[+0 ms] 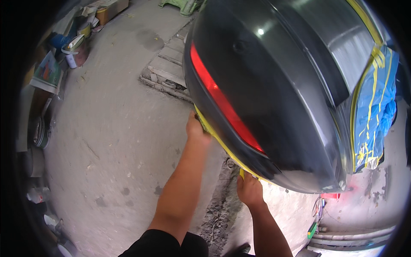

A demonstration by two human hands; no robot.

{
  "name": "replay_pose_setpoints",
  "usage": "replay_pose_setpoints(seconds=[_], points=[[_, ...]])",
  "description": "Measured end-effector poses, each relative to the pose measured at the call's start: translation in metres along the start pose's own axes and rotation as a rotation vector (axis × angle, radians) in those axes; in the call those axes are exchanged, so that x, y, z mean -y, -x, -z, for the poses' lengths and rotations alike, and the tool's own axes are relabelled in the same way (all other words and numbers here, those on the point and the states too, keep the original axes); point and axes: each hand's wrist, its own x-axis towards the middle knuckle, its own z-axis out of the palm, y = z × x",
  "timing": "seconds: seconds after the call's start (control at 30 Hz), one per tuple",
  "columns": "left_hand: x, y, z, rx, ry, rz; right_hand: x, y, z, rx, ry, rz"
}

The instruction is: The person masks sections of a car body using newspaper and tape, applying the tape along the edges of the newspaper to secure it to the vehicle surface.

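A dark car bumper (273,106) with a long red reflector (221,106) fills the upper right. Yellow masking tape (221,141) runs along its lower edge. At that edge, toward the far end, is my left hand (195,127), its fingers partly hidden behind the tape and bumper. My right hand (252,190) is lower and nearer to me, curled around yellow tape (241,174) just under the same edge. Whether that tape is on a roll is hidden by the fingers and bumper. Blue plastic sheeting (372,106), bordered with yellow tape, covers part of the car at the right.
A broken channel (221,199) crosses the concrete floor (115,135) beneath my arms, with slats (167,70) over a pit farther off. Buckets (75,53), boxes and a plastic bottle (38,195) line the left side. A green stool (181,5) stands at the top.
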Motion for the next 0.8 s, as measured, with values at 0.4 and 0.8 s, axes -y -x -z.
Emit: replay_pose_setpoints(seconds=[0.4, 0.8], points=[[-0.004, 0.030, -0.004, 0.057, -0.085, -0.027, -0.005, 0.005, -0.003, -0.149, 0.066, -0.096], [0.053, 0.098, 0.011, -0.058, -0.422, -0.016, -0.021, 0.010, -0.015, -0.274, 0.077, -0.064]])
